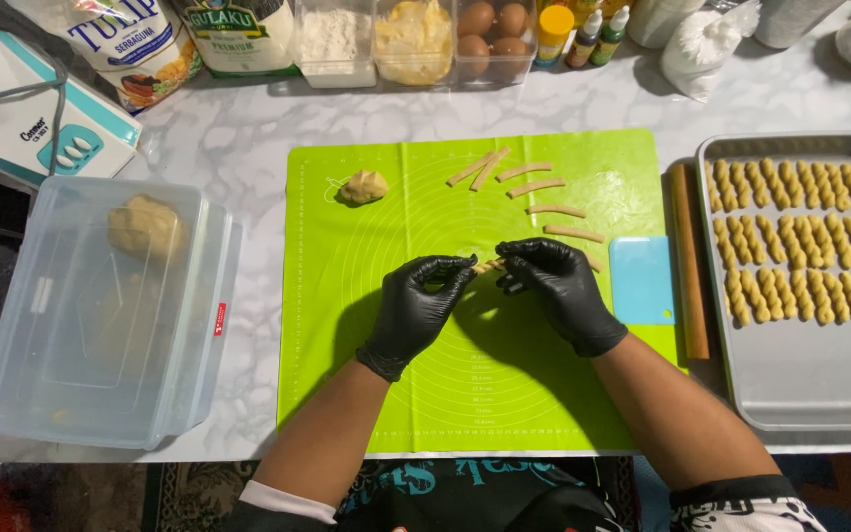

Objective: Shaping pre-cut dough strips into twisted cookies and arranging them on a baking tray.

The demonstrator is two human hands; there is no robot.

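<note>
Left hand (418,307) and right hand (561,288), both in black gloves, have their grip pinched on opposite ends of a thin dough strip (490,265), held just above the green mat (347,374). Dough looks soft, light and easy to tear, so best held lightly at the tips. More cut strips (554,209) lie beyond; the tray (800,384) of twisted pieces sits right on the tabletop (238,148).

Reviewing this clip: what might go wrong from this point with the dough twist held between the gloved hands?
The thin dough twist, pinched at its ends by the left hand and right hand, may tear. The right forearm lies close to the blue scraper and rolling pin, so it might nudge them toward the baking tray.
</note>
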